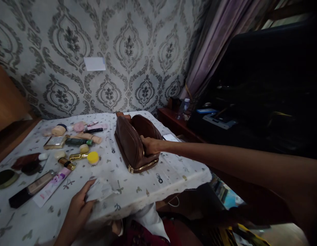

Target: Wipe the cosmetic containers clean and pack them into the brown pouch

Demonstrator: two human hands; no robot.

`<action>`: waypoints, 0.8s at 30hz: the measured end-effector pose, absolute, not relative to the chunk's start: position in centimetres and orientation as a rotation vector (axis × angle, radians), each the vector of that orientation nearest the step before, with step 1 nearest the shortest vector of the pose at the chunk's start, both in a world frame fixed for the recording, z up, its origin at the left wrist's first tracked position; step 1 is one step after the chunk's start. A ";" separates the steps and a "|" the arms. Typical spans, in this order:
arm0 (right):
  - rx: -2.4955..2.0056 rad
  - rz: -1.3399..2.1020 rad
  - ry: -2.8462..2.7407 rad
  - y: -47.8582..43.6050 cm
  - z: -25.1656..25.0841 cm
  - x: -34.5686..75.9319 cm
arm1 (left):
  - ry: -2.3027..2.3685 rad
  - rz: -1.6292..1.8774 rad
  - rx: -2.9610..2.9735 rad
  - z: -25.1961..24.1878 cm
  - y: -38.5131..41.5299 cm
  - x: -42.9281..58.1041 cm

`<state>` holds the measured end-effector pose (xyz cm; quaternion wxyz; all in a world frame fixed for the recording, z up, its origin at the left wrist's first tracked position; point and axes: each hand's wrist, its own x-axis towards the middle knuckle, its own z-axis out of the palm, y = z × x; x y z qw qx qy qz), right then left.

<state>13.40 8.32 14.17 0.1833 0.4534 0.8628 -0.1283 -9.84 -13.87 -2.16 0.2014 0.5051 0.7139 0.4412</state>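
A brown leather makeup bag [127, 143] with gold zips stands unzipped and gaping on the cloth-covered table. My right hand [150, 145] reaches across from the right and grips the bag's near opening edge, with the fingers partly hidden inside. At the table's front edge, my left hand [81, 201] pinches a crumpled white tissue [100, 190] between thumb and fingers. Left of the bag lie a yellow-lidded jar [93, 158], a gold tube [78, 156], a dark green bottle [77, 141] and a pink-and-white tube [52, 187].
More cosmetics spread to the left, including a gold compact [54, 142], a black-capped foundation bottle [32, 188] and a round dark container [5, 178]. A phone [170, 137] lies right of the bag. Patterned wallpaper stands behind; a dark red side table [171, 118] holds a plastic bottle.
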 end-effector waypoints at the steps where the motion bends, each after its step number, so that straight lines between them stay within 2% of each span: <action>1: 1.265 -0.360 2.436 8.3 14.3 13.5 | 1.996 1.231 1.410 -2.2 -13.9 -9.8; 5: 1.230 -0.342 2.453 9.0 14.2 13.5 | 1.993 1.234 1.423 -2.3 -14.0 -9.9; 14: 1.235 -0.281 2.461 10.2 10.2 13.1 | 1.953 1.264 1.415 -2.3 -13.9 -9.8; 24: 1.230 -0.175 2.503 8.5 12.7 12.9 | 1.973 1.261 1.415 -2.4 -13.9 -9.9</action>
